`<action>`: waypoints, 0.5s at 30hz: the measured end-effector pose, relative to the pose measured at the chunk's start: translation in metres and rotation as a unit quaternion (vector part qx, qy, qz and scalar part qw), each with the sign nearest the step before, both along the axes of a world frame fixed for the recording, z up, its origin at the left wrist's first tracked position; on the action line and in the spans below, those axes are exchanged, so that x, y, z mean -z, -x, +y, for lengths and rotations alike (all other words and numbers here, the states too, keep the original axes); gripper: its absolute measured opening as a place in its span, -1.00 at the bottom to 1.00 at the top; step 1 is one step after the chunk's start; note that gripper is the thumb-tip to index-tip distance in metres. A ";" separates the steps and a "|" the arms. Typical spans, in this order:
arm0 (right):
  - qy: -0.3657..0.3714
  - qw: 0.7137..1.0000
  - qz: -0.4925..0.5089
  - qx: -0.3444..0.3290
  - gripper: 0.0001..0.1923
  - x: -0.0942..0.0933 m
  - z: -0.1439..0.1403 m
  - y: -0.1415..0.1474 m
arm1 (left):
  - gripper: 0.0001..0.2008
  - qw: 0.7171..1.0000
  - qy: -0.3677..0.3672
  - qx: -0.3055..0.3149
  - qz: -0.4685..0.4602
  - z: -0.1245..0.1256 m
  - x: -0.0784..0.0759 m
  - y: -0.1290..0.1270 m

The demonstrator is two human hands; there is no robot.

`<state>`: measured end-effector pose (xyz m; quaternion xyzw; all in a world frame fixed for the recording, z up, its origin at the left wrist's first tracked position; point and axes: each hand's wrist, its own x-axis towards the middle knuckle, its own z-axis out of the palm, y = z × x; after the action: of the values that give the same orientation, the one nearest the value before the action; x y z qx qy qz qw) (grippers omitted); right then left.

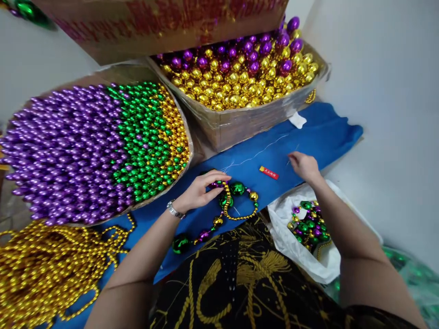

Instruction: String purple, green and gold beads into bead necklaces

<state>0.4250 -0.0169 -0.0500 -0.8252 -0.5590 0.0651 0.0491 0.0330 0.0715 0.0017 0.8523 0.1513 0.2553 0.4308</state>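
Observation:
My left hand [200,192] rests on a blue cloth [308,137] and pinches the end of a bead necklace [236,203] made of green, gold and purple beads. The necklace trails toward me across the cloth to a large green bead [180,243]. My right hand [303,165] is farther right on the cloth, its fingers pinched on a thin pale thread [260,153] that runs between both hands. A small red label [269,172] lies between the hands.
A round tray [103,75] at left holds purple, green and gold beads. A cardboard box [240,123] behind holds gold and purple beads. Gold bead strings [44,269] are piled at lower left. A white bag [302,251] with finished necklaces sits at right.

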 end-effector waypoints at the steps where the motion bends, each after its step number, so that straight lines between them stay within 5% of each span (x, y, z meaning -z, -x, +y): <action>1: 0.007 1.000 -0.015 0.020 -0.64 0.006 -0.009 -0.010 | -0.68 1.000 0.001 -0.006 0.001 0.000 0.001 0.001; 8: 0.040 0.996 -0.055 0.055 -0.63 0.026 -0.050 -0.037 | -0.71 0.995 0.037 -0.096 0.001 -0.001 0.008 0.001; 15: -0.018 0.997 -0.001 0.075 -0.60 0.018 -0.046 -0.010 | -0.62 0.987 0.120 -0.100 -0.030 -0.006 0.009 -0.001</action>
<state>0.4348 -0.0630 -0.0676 -0.8638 -0.4967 0.0505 0.0678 0.0344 0.0657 -0.0075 0.7671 0.2519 0.3027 0.5065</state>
